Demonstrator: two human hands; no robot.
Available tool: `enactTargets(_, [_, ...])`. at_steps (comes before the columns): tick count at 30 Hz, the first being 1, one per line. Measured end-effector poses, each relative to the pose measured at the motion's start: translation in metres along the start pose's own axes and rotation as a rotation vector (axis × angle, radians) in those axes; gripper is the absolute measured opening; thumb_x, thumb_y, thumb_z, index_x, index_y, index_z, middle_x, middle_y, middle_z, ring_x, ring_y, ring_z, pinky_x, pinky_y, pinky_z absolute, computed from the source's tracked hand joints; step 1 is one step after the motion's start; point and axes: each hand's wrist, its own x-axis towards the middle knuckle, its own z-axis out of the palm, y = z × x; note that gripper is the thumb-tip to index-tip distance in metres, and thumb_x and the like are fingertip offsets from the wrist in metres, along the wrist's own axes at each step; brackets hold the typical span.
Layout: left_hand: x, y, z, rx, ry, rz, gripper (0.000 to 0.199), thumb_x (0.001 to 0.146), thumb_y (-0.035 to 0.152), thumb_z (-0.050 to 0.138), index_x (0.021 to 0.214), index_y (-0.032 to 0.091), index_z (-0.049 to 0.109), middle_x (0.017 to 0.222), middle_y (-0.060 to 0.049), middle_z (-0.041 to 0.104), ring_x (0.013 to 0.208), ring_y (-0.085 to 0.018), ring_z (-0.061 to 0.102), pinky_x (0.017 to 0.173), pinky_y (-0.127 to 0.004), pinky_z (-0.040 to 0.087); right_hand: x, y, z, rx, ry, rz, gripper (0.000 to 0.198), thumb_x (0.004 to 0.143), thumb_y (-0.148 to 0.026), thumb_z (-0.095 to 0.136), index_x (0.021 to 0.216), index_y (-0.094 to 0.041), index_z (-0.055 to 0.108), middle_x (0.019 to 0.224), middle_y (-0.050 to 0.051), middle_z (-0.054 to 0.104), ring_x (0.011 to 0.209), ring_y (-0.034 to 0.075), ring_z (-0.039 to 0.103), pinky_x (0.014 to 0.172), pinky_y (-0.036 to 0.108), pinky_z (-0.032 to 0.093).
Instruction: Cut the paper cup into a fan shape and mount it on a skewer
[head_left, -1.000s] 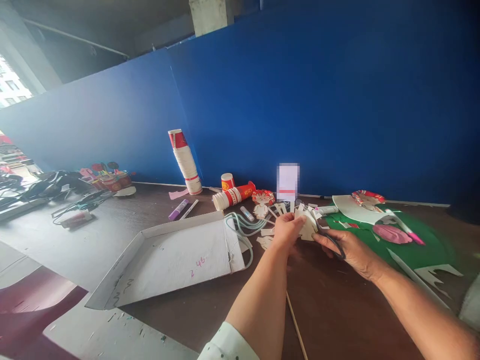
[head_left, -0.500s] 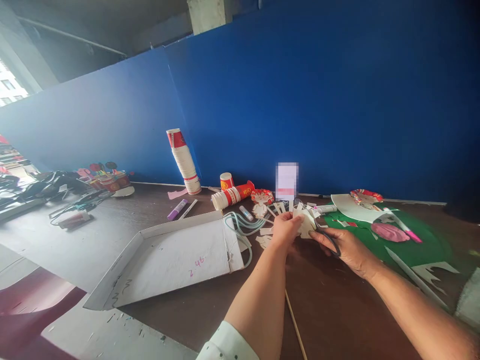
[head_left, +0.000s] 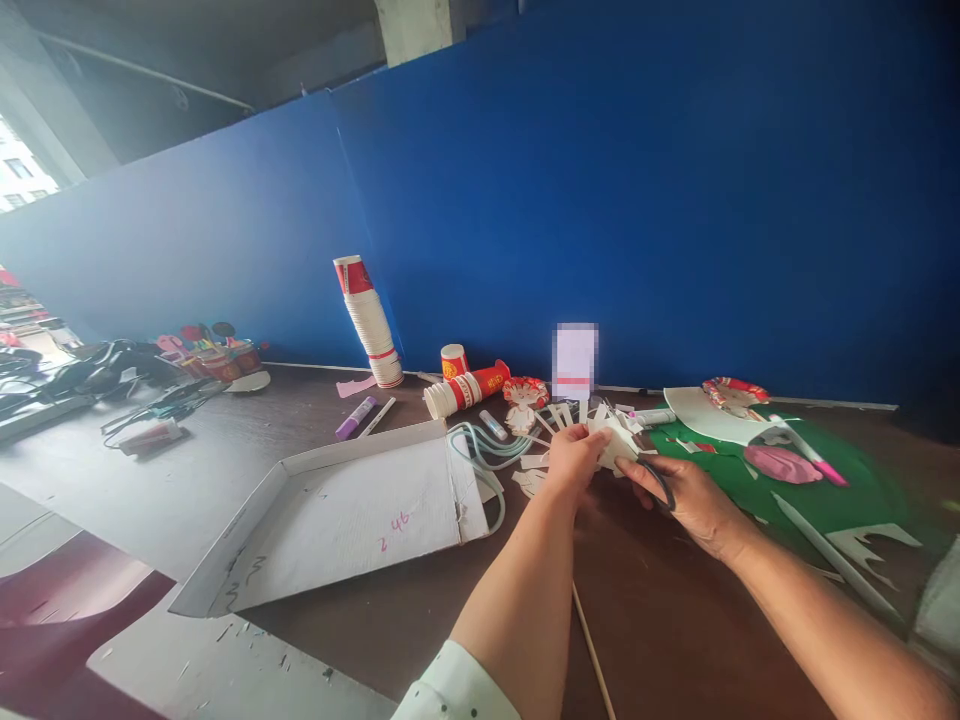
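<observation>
My left hand (head_left: 574, 458) is closed on a white paper cup cut into strips (head_left: 616, 445), whose strips fan outward. Around the dark handle of a pair of scissors (head_left: 661, 486) my right hand (head_left: 686, 500) is closed, its fingertips close to the cut cup's right side. The scissor blades are mostly hidden behind the paper. Loose white paper scraps (head_left: 531, 482) lie left of my left hand. Just behind the hands stands a pale, blurred-out card (head_left: 575, 360).
A white cardboard tray (head_left: 345, 510) lies left of my arms. Stacked paper cups (head_left: 371, 325) lean near the blue partition (head_left: 600, 180), with more cups (head_left: 469, 390) on their side. A green round sheet (head_left: 847, 470) is at right. A thin stick (head_left: 592, 650) lies below my hands.
My right hand and the scissors have shifted very slightly. The paper in my left hand has turned a little, showing more of its fanned strips.
</observation>
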Motion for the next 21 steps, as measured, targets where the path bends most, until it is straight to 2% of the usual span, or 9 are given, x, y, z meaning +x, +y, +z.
enactTargets(6, [0.000, 0.002, 0.001, -0.001, 0.005, -0.003, 0.021, 0.065, 0.032, 0.073, 0.064, 0.014, 0.063, 0.055, 0.001, 0.051, 0.050, -0.008, 0.040, 0.052, -0.023, 0.031, -0.001, -0.005, -0.002, -0.053, 0.021, -0.006, 0.050, 0.077, -0.065, 0.062, 0.051, -0.022, 0.058, 0.050, -0.001, 0.054, 0.051, 0.015, 0.049, 0.051, 0.028, 0.035])
enactTargets(11, [-0.003, 0.004, 0.000, 0.009, 0.001, -0.006, 0.018, 0.067, 0.030, 0.071, 0.063, 0.014, 0.063, 0.053, 0.001, 0.051, 0.048, -0.008, 0.040, 0.051, -0.023, 0.032, -0.002, -0.010, -0.003, -0.079, 0.030, 0.000, 0.048, 0.074, -0.069, 0.062, 0.060, -0.023, 0.067, 0.050, -0.001, 0.055, 0.051, 0.016, 0.052, 0.053, 0.029, 0.039])
enactTargets(21, [-0.003, 0.005, -0.001, 0.062, 0.032, -0.013, 0.017, 0.070, 0.028, 0.071, 0.061, 0.015, 0.063, 0.050, 0.002, 0.050, 0.047, -0.008, 0.040, 0.050, -0.023, 0.032, -0.003, -0.015, -0.002, -0.053, 0.056, 0.017, 0.047, 0.069, -0.070, 0.065, 0.060, -0.024, 0.067, 0.048, -0.001, 0.054, 0.047, 0.017, 0.051, 0.051, 0.031, 0.039])
